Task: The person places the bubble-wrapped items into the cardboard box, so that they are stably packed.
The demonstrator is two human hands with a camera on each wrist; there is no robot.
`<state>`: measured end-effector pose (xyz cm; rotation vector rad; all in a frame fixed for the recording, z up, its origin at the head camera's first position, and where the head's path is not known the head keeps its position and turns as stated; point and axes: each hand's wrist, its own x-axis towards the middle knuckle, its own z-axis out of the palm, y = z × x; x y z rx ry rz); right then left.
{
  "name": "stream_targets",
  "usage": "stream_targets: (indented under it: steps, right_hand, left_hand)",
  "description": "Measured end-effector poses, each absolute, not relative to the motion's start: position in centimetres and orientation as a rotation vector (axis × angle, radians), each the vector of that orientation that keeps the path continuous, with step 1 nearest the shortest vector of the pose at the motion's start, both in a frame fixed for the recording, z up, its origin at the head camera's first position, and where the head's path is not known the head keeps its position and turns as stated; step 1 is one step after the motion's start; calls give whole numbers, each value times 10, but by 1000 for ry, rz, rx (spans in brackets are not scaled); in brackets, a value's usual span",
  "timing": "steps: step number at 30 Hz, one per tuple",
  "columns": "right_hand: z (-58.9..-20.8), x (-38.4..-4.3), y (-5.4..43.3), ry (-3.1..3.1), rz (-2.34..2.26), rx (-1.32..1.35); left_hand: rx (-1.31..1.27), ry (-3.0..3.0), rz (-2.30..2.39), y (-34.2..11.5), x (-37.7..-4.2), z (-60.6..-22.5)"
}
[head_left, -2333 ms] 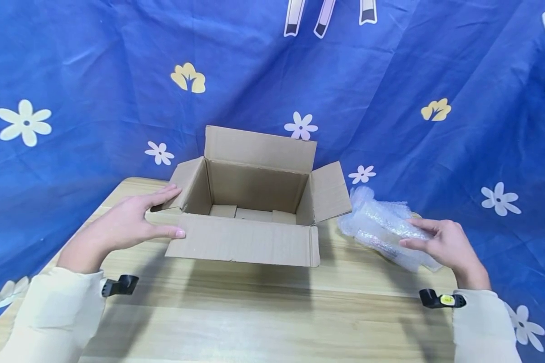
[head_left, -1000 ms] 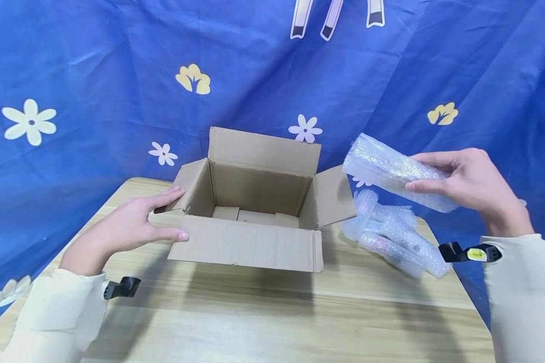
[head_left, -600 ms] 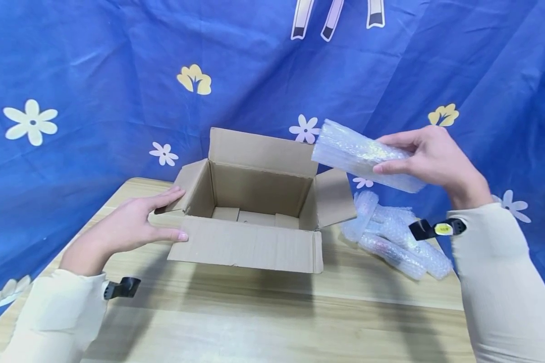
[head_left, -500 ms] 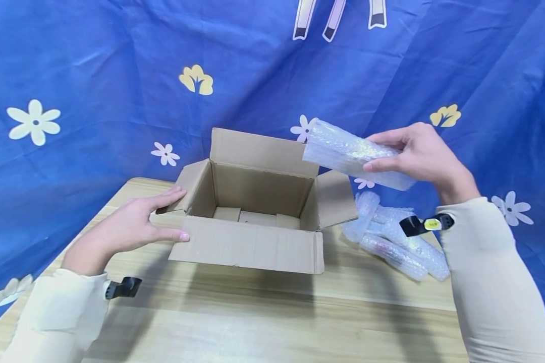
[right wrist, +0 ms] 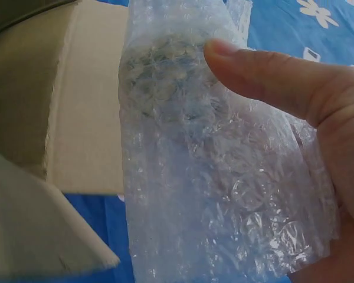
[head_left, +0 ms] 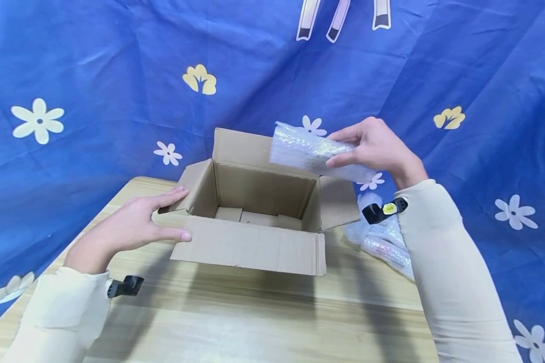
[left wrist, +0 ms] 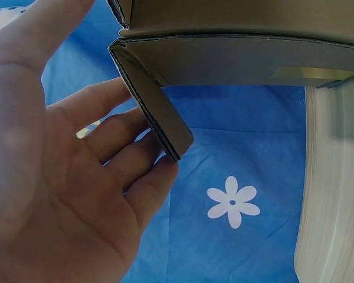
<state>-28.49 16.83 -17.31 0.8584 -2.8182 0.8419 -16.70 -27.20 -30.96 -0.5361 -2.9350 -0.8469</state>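
An upright cardboard box (head_left: 254,247) stands on the table with its flaps spread; its visible floor is bare. My left hand (head_left: 127,227) rests at the box's left corner, fingers fairly straight against the left flap (left wrist: 153,106), thumb touching the front flap. My right hand (head_left: 374,148) pinches a bubble-wrapped package (head_left: 306,148) between thumb and fingers above the box's right rear side. In the right wrist view, a greyish-green patch shows through the package's bubble wrap (right wrist: 177,165); what it is cannot be made out. The package hides part of the back flap.
More bubble-wrapped packages (head_left: 386,247) lie on the table right of the box, partly hidden by my right wrist. A blue cloth (head_left: 254,65) with flower prints hangs behind the wooden table (head_left: 236,322).
My right hand has lifted one bubble-wrapped package from the pile at right and carried it left, over the box's rear right. My left hand stays at the flaps.
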Motion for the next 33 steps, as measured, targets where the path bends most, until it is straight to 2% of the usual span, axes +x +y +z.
stream_targets:
  steps: [19, 33]
  right_hand:
    - [-205, -318, 114, -2870, 837, 1079]
    - [-225, -330, 79, -2899, 935, 1182]
  left_hand:
    - [-541, -2930, -860, -272, -167, -311]
    - [-516, -2948, -837, -270, -168, -309]
